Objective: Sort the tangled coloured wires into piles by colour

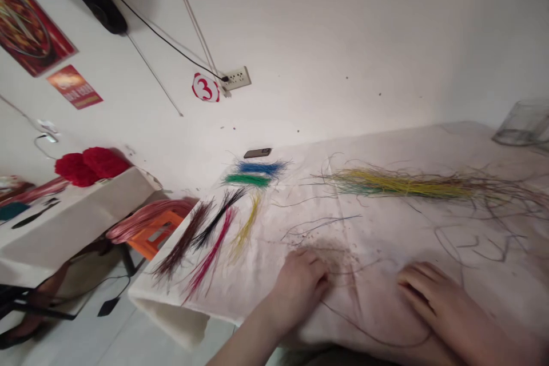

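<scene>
My left hand [302, 275] rests on the white-covered table with its fingers curled in a pinch. A thin dark wire [377, 343] comes out beside its thumb and loops along the near side to my right hand [431, 293]. The right hand's fingers are bent together against the thumb; what lies between them is hidden. Short wire bits [343, 254] are scattered just beyond the left hand. Farther off lie two loose bluish wires [317, 224] and a long tangled bundle of yellow, green and dark wires [407, 184].
Sorted bundles lie at left: blue [259, 168], green [247, 180], yellow [247, 227], black [221, 218], pink-red [214, 251] and brown [185, 243]. A phone [257, 153] is near the wall. A glass [518, 123] stands far right. An orange stool [158, 233] is beside the table's left edge.
</scene>
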`<control>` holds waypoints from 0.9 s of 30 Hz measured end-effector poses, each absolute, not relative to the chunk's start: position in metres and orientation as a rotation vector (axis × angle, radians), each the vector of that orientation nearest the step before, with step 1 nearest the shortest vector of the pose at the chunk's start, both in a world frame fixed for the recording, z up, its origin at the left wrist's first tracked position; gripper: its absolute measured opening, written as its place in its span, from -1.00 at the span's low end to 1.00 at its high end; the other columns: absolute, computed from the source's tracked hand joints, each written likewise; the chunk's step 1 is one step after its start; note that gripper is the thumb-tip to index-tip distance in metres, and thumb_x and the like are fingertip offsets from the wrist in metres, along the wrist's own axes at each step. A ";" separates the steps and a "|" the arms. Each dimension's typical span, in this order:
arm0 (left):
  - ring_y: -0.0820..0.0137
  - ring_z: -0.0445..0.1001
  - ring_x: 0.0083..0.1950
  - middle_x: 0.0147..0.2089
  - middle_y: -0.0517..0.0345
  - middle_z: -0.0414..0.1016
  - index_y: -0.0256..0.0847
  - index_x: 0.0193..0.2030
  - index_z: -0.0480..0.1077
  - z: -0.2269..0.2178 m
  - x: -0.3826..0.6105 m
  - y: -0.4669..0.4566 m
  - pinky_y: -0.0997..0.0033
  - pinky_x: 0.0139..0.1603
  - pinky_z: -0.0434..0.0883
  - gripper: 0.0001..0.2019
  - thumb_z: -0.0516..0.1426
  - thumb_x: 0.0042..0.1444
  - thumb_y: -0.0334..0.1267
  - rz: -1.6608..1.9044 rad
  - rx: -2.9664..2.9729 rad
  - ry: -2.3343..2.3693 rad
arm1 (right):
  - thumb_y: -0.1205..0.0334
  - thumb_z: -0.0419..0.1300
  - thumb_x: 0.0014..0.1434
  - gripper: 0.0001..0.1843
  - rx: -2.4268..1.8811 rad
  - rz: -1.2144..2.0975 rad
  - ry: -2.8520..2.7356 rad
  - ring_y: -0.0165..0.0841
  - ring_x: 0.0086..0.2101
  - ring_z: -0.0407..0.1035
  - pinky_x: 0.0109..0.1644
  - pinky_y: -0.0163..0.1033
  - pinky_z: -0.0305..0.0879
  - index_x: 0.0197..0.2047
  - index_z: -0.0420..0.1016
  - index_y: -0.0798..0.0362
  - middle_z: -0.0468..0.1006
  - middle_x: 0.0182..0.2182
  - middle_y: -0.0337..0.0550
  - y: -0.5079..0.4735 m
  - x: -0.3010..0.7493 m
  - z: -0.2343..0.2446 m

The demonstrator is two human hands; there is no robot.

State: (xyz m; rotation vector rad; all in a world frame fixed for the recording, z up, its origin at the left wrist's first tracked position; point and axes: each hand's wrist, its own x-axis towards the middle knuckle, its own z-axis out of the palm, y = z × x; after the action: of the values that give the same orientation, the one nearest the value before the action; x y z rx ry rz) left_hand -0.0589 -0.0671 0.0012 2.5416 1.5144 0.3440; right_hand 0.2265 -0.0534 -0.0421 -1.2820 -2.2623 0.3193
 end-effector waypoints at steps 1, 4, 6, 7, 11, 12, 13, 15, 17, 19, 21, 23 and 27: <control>0.34 0.41 -0.18 -0.29 0.22 0.47 -0.18 -0.35 0.39 0.001 -0.059 -0.067 0.29 -0.10 0.34 -0.95 0.20 0.09 -0.32 0.354 2.550 1.511 | 0.35 -0.04 0.11 -0.67 -1.277 0.308 -2.254 -0.22 -0.30 0.47 -0.19 -0.09 0.43 -0.29 0.50 -0.18 0.58 -0.32 -0.18 -0.051 0.228 -0.044; 0.35 0.42 -0.18 -0.29 0.23 0.48 -0.19 -0.36 0.38 -0.002 -0.058 -0.066 0.32 -0.10 0.33 -0.95 0.18 0.10 -0.34 0.394 2.569 1.514 | 0.35 -0.02 0.11 -0.68 -1.265 0.312 -2.253 -0.22 -0.33 0.48 -0.22 -0.11 0.44 -0.32 0.50 -0.24 0.59 -0.36 -0.21 -0.043 0.230 -0.048; 0.35 0.42 -0.19 -0.30 0.22 0.48 -0.19 -0.36 0.38 -0.004 -0.059 -0.067 0.32 -0.11 0.32 -0.95 0.17 0.12 -0.35 0.416 2.562 1.537 | 0.35 -0.01 0.11 -0.68 -1.263 0.318 -2.259 -0.24 -0.33 0.48 -0.21 -0.13 0.44 -0.31 0.50 -0.22 0.60 -0.35 -0.21 -0.041 0.229 -0.048; 0.35 0.42 -0.20 -0.30 0.21 0.48 -0.19 -0.36 0.38 -0.005 -0.060 -0.067 0.32 -0.12 0.33 -0.95 0.16 0.12 -0.36 0.429 2.548 1.551 | 0.35 -0.01 0.10 -0.69 -1.267 0.318 -2.259 -0.24 -0.32 0.49 -0.19 -0.13 0.44 -0.30 0.51 -0.19 0.60 -0.34 -0.20 -0.042 0.228 -0.046; 0.33 0.42 -0.20 -0.27 0.16 0.48 -0.20 -0.28 0.41 -0.002 -0.061 -0.068 0.31 -0.12 0.33 -0.92 0.20 0.10 -0.28 0.520 2.494 1.527 | 0.36 -0.05 0.09 -0.67 -1.287 0.348 -2.249 -0.24 -0.26 0.48 -0.10 -0.08 0.43 -0.26 0.51 -0.07 0.59 -0.27 -0.14 -0.048 0.221 -0.037; 0.31 0.42 -0.19 -0.25 0.15 0.48 -0.20 -0.24 0.42 -0.001 -0.061 -0.068 0.29 -0.11 0.33 -0.87 0.23 0.08 -0.24 0.542 2.497 1.494 | 0.37 -0.06 0.10 -0.67 -1.291 0.369 -2.241 -0.24 -0.24 0.48 -0.09 -0.07 0.42 -0.25 0.51 -0.06 0.59 -0.26 -0.13 -0.050 0.219 -0.035; 0.30 0.43 -0.19 -0.24 0.14 0.49 -0.19 -0.20 0.42 0.000 -0.061 -0.068 0.28 -0.11 0.33 -0.83 0.23 0.08 -0.21 0.559 2.511 1.457 | 0.38 -0.06 0.10 -0.66 -1.294 0.391 -2.236 -0.24 -0.23 0.48 -0.09 -0.07 0.42 -0.24 0.51 -0.08 0.59 -0.25 -0.13 -0.051 0.217 -0.033; 0.32 0.43 -0.21 -0.27 0.16 0.49 -0.16 -0.17 0.44 0.001 -0.061 -0.068 0.29 -0.12 0.32 -0.86 0.18 0.15 -0.20 0.586 2.547 1.388 | 0.39 -0.06 0.12 -0.65 -1.303 0.425 -2.219 -0.23 -0.22 0.47 -0.11 -0.07 0.42 -0.22 0.50 -0.12 0.58 -0.23 -0.13 -0.051 0.215 -0.031; 0.35 0.43 -0.27 -0.35 0.18 0.48 -0.13 -0.21 0.46 0.001 -0.061 -0.067 0.34 -0.19 0.30 -0.85 0.07 0.25 -0.21 0.614 2.574 1.366 | 0.37 -0.06 0.15 -0.67 -1.325 0.452 -2.209 -0.23 -0.23 0.47 -0.12 -0.08 0.42 -0.23 0.49 -0.12 0.58 -0.24 -0.12 -0.049 0.215 -0.032; 0.38 0.41 -0.35 -0.42 0.18 0.45 -0.15 -0.29 0.46 0.001 -0.064 -0.067 0.38 -0.29 0.27 -0.74 -0.01 0.31 -0.19 0.618 2.587 1.390 | 0.33 -0.05 0.19 -0.71 -1.359 0.490 -2.211 -0.24 -0.26 0.46 -0.15 -0.11 0.41 -0.28 0.49 -0.08 0.57 -0.28 -0.13 -0.047 0.216 -0.032; 0.40 0.38 -0.42 -0.48 0.19 0.40 -0.17 -0.38 0.44 0.003 -0.067 -0.067 0.41 -0.38 0.23 -0.67 -0.05 0.32 -0.17 0.581 2.602 1.425 | 0.29 -0.05 0.22 -0.72 -1.372 0.506 -2.238 -0.26 -0.27 0.45 -0.17 -0.14 0.39 -0.31 0.48 -0.05 0.56 -0.30 -0.14 -0.044 0.218 -0.031; 0.41 0.37 -0.43 -0.48 0.19 0.39 -0.17 -0.42 0.41 0.007 -0.071 -0.066 0.42 -0.39 0.22 -0.64 -0.07 0.33 -0.17 0.526 2.623 1.450 | 0.28 -0.06 0.25 -0.71 -1.359 0.474 -2.287 -0.28 -0.29 0.44 -0.20 -0.17 0.35 -0.32 0.47 -0.04 0.55 -0.32 -0.14 -0.040 0.220 -0.028; 0.37 0.38 -0.41 -0.46 0.17 0.40 -0.18 -0.44 0.39 0.016 -0.081 -0.056 0.41 -0.39 0.24 -0.68 -0.04 0.29 -0.21 0.405 2.684 1.528 | 0.27 -0.05 0.28 -0.71 -1.319 0.308 -2.411 -0.30 -0.35 0.39 -0.25 -0.20 0.27 -0.34 0.47 -0.02 0.51 -0.41 -0.15 -0.022 0.219 -0.016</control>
State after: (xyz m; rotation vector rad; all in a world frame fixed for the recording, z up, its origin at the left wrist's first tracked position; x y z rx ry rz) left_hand -0.0807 -0.0556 0.0165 2.6842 1.5284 0.4051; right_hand 0.2188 -0.0218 -0.0160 -1.3194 -2.4107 0.3082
